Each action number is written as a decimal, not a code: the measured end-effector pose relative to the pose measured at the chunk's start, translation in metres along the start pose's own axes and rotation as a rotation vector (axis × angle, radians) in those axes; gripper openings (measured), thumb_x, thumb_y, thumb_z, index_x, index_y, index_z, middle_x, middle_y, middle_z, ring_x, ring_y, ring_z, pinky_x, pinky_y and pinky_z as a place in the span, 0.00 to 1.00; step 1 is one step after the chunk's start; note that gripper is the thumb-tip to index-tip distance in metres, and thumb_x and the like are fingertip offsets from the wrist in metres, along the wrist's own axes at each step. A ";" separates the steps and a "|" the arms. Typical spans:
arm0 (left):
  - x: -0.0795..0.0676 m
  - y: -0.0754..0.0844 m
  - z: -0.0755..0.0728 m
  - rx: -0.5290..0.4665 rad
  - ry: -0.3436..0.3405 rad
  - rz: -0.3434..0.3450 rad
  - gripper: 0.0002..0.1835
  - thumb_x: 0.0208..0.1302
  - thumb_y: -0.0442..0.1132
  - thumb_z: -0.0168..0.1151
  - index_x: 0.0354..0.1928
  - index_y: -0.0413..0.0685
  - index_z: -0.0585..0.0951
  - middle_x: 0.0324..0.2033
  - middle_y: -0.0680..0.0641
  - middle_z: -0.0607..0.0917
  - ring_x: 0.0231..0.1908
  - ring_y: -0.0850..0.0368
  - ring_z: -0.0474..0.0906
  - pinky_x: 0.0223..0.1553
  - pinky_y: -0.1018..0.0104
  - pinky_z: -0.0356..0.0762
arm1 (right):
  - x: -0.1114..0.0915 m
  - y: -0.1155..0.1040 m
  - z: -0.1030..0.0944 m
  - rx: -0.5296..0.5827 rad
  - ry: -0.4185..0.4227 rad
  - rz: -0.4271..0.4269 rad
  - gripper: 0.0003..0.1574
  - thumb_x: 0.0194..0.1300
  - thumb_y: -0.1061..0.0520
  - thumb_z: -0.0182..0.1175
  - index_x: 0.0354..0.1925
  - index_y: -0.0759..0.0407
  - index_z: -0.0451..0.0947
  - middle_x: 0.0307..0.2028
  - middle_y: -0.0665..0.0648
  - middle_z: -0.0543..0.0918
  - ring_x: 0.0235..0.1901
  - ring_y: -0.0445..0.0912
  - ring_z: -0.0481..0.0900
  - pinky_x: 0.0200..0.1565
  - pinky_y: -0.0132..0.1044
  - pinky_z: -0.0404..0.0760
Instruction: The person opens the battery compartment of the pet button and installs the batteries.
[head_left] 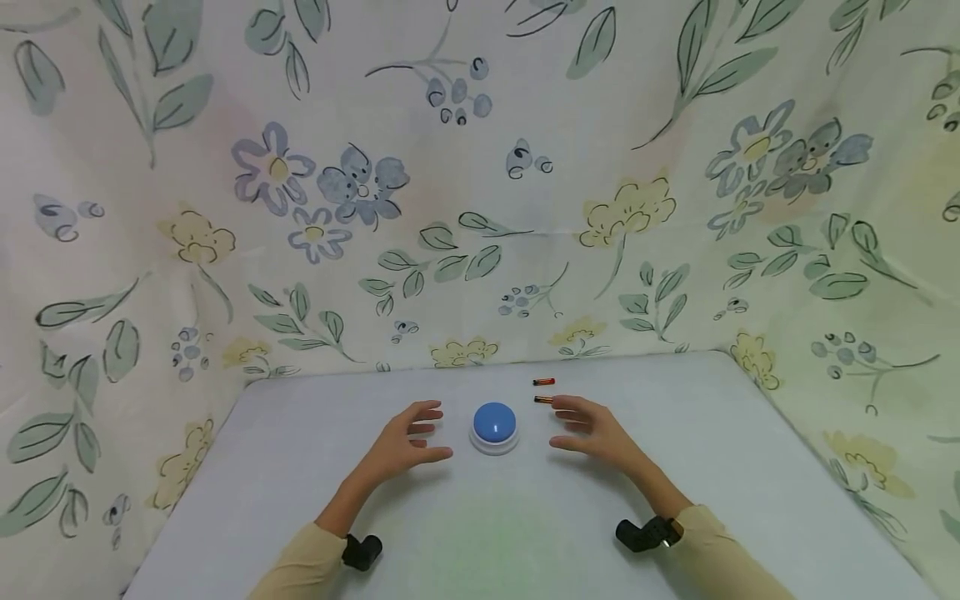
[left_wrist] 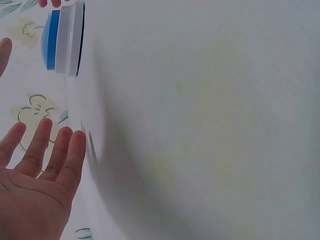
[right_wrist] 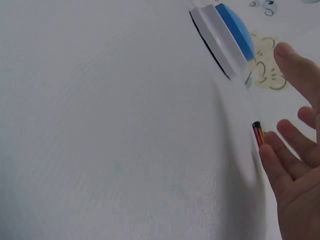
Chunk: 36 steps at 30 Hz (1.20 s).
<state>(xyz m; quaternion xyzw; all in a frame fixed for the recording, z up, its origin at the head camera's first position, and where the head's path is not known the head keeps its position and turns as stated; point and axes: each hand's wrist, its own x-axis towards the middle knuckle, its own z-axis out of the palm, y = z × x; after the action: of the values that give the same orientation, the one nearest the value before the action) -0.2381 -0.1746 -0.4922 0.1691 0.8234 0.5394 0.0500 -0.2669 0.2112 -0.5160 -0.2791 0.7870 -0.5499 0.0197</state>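
Note:
A round push-button light or button (head_left: 494, 423), with a blue dome on a white base, sits on the white table between the two hands. To its left, the left hand (head_left: 403, 442) is held with fingers spread and slightly bent, apart from it. On the other side the right hand (head_left: 598, 432) has a similar loose shape and holds nothing. Just beyond its fingertips lies a small battery (head_left: 543, 400), partly hidden by the fingers in the head view. In the right wrist view this battery (right_wrist: 258, 133) shows a dark end and an orange-red body.
Farther back on the table (head_left: 315, 417) lies a second small battery (head_left: 543, 382), red with a dark end. A floral cloth (head_left: 480, 192) hangs behind the table and along its sides. Dark wrist cameras (head_left: 362, 552) are strapped over the cream sleeves (head_left: 300, 562).

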 end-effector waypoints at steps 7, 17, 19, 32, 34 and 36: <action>0.011 0.003 0.013 -0.029 -0.019 0.008 0.44 0.56 0.38 0.79 0.72 0.41 0.67 0.64 0.35 0.76 0.62 0.34 0.73 0.58 0.41 0.73 | 0.012 -0.004 0.013 0.035 -0.029 0.007 0.47 0.58 0.61 0.77 0.69 0.71 0.66 0.66 0.71 0.72 0.65 0.65 0.70 0.61 0.56 0.71; 0.029 0.006 0.033 -0.033 -0.047 0.031 0.45 0.55 0.40 0.80 0.73 0.42 0.67 0.64 0.37 0.75 0.62 0.38 0.74 0.57 0.46 0.75 | 0.030 -0.005 0.035 0.055 -0.043 0.030 0.50 0.56 0.65 0.77 0.71 0.74 0.63 0.67 0.74 0.69 0.66 0.68 0.67 0.62 0.60 0.67; 0.033 0.008 0.038 -0.037 -0.054 0.037 0.46 0.55 0.40 0.81 0.73 0.42 0.67 0.65 0.37 0.75 0.62 0.38 0.74 0.57 0.46 0.76 | 0.034 -0.005 0.039 0.071 -0.048 0.024 0.50 0.56 0.68 0.76 0.70 0.76 0.62 0.67 0.76 0.68 0.66 0.70 0.65 0.62 0.63 0.66; 0.047 0.006 0.053 0.010 -0.069 0.058 0.46 0.53 0.41 0.82 0.71 0.38 0.69 0.66 0.38 0.74 0.63 0.41 0.73 0.59 0.51 0.74 | 0.047 -0.002 0.056 0.031 -0.092 -0.005 0.49 0.57 0.56 0.78 0.69 0.71 0.67 0.65 0.68 0.74 0.65 0.61 0.72 0.61 0.54 0.71; 0.048 0.003 0.054 0.032 -0.064 0.057 0.45 0.52 0.41 0.82 0.70 0.36 0.70 0.65 0.38 0.75 0.61 0.42 0.74 0.58 0.52 0.75 | 0.049 -0.003 0.058 0.025 -0.089 -0.007 0.46 0.57 0.56 0.78 0.68 0.70 0.69 0.63 0.66 0.76 0.63 0.60 0.73 0.61 0.52 0.72; 0.048 0.002 0.054 0.047 -0.052 0.055 0.43 0.52 0.40 0.82 0.68 0.35 0.72 0.63 0.38 0.76 0.59 0.42 0.76 0.57 0.53 0.76 | 0.049 -0.003 0.059 0.019 -0.083 -0.005 0.43 0.57 0.57 0.78 0.66 0.69 0.72 0.62 0.65 0.77 0.62 0.59 0.75 0.60 0.50 0.74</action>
<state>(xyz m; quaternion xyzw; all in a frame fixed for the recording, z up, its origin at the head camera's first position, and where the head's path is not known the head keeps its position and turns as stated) -0.2685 -0.1103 -0.5078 0.2066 0.8294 0.5164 0.0526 -0.2877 0.1377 -0.5233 -0.3034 0.7795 -0.5454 0.0536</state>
